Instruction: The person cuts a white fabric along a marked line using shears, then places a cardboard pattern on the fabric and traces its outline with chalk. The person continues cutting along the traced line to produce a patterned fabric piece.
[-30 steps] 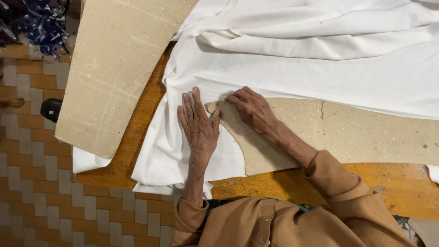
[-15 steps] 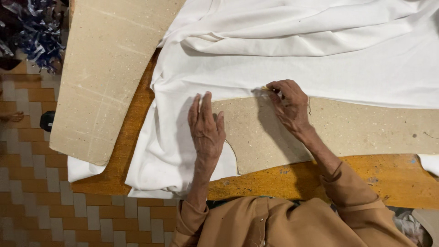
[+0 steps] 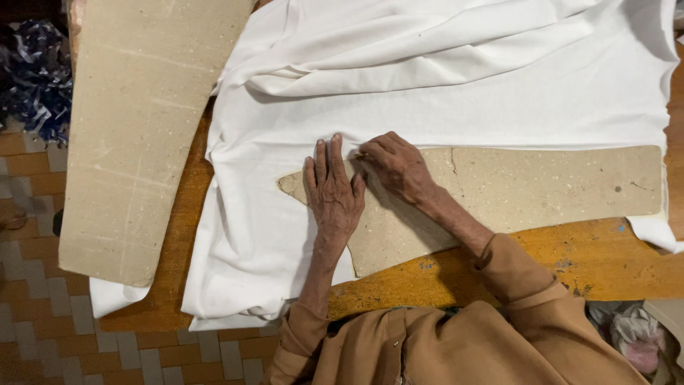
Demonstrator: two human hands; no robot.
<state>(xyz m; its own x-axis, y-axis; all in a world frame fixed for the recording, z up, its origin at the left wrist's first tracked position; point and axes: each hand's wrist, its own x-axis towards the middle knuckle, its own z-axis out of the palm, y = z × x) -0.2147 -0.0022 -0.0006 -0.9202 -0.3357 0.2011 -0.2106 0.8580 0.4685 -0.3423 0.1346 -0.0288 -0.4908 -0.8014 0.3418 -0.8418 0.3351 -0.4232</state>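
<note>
Two cardboard patterns: large board (image 3: pixel 149 128) far left, shaped pattern (image 3: pixel 513 189) on white cloth (image 3: pixel 456 85) over the counter (image 3: pixel 613 264). Left hand (image 3: pixel 333 192) flat, open, pinning the pattern; right hand (image 3: pixel 395 164) fingertips pinched at its upper edge. Best kept weighted, cloth smooth.

Bunched cloth folds (image 3: pixel 399 57) block far side, bare tabletop (image 3: pixel 605 264) probably free

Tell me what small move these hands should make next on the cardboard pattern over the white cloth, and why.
Probably slide the right hand a little further along the top edge of the cardboard pattern, while the left hand keeps pressing it flat. The right fingertips sit pinched at that edge where it meets the white cloth, and most of the edge to the right lies untouched.
</note>
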